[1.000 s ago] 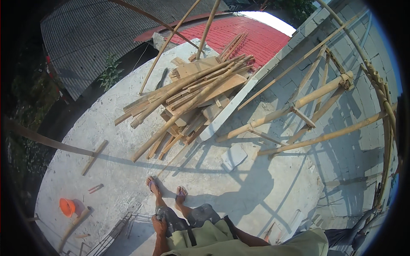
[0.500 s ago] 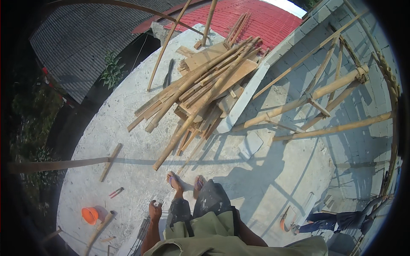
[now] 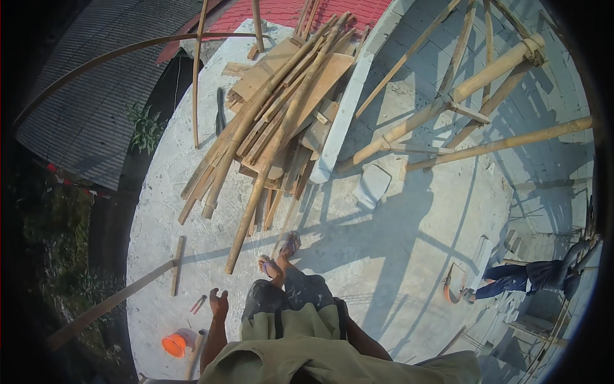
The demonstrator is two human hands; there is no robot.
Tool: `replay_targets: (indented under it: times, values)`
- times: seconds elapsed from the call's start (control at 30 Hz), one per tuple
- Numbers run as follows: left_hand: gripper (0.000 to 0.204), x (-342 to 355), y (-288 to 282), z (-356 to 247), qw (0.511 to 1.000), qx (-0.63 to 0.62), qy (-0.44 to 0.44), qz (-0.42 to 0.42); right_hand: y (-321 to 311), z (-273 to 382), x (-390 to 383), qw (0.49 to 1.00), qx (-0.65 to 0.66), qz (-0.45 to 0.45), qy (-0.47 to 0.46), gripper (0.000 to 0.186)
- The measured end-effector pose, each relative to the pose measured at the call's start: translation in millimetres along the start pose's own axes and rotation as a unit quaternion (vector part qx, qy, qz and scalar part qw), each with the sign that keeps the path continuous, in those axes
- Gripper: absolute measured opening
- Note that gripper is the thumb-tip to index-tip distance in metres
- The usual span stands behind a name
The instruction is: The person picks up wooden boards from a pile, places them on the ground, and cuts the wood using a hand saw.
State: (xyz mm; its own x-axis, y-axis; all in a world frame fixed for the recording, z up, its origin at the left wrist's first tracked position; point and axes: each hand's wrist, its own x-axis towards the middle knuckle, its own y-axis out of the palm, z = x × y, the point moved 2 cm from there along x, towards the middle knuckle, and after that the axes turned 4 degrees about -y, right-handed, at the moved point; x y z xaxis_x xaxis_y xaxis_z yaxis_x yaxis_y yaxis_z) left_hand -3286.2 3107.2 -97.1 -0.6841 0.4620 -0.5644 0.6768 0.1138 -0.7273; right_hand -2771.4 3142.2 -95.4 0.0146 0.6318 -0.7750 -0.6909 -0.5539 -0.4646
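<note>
My left hand (image 3: 219,304) hangs at my left side above the concrete slab (image 3: 224,342). Its fingers are loosely curled and apart, and I make out nothing in them. Closest to it on the slab lies a small hand tool with red handles (image 3: 199,304), perhaps pliers. An orange bucket (image 3: 173,345) stands to the lower left, next to a short bamboo piece (image 3: 194,356). Of my right arm only the forearm (image 3: 366,335) shows, beside the shirt; the right hand is hidden.
Ahead lies a pile of bamboo poles and boards (image 3: 281,121). Bamboo props (image 3: 499,150) lean by the block wall (image 3: 550,192) at right. A slanting pole (image 3: 115,306) crosses the slab's left edge, with a drop beyond. Another person (image 3: 537,278) is at far right.
My feet have stepped and the view has turned, so the pile sits further left. My left hand has lifted away from my leg; a pale spot seen at its fingers no longer shows.
</note>
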Motion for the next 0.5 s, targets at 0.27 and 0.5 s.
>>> replay_targets:
  times: [0.27,0.5]
  values:
    - [0.052,38,11,-134,0.994,-0.031,0.102,-0.013,10,10,24,0.999,0.034,0.021,0.001,0.030]
    - [0.057,36,22,-174,0.990,0.034,0.139,0.008,19,25,47,0.999,0.040,-0.001,0.009,0.031]
